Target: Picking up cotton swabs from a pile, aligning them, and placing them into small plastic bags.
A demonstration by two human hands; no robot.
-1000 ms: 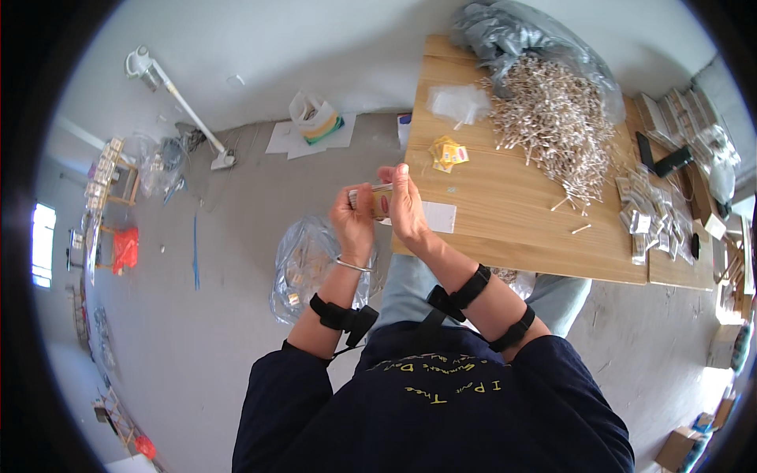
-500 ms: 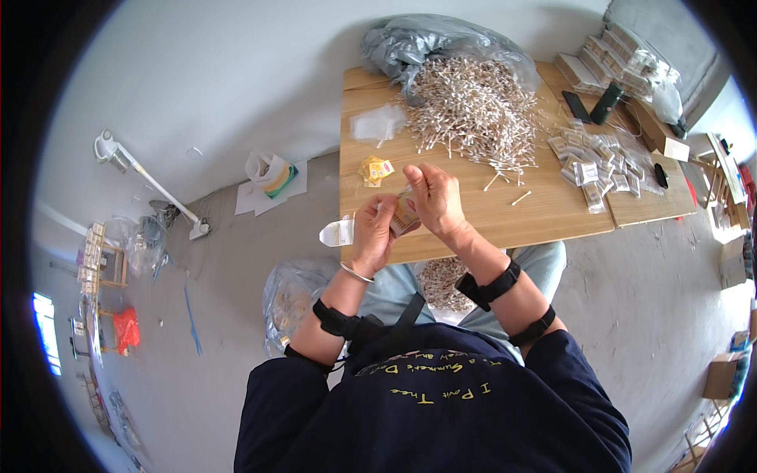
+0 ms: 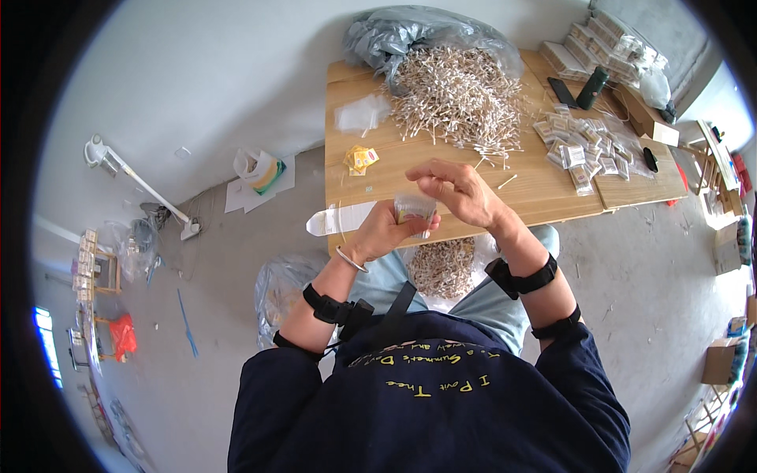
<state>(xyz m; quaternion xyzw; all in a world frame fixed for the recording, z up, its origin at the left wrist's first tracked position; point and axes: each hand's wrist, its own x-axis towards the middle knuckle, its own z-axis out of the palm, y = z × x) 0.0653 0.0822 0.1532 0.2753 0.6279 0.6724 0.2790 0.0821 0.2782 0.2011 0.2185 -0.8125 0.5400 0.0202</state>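
My left hand (image 3: 382,234) is closed round a small clear plastic packet (image 3: 414,210) with a yellow and red printed card in it, just over the table's front edge. The packet's upper part looks blurred. Right beside it, my right hand (image 3: 461,193) has its fingers stretched out and bent over toward the packet's top, and I see nothing held in them. A small stack of yellow cards (image 3: 360,160) lies on the table beyond my left hand. Farther back rises a big heap of cotton swabs (image 3: 457,98). One loose swab (image 3: 507,181) lies near my right hand.
Flat clear bags (image 3: 361,115) lie at the table's left. A white strip (image 3: 339,219) overhangs its left edge. Filled packets (image 3: 583,150), a phone (image 3: 563,92) and a dark bottle (image 3: 593,87) are at the right. Between my legs sits a bag of swabs (image 3: 443,268).
My right hand has drawn back to the right from the packet and its fingers have straightened. My left hand has turned the packet more upright. The whole view has shifted slightly.
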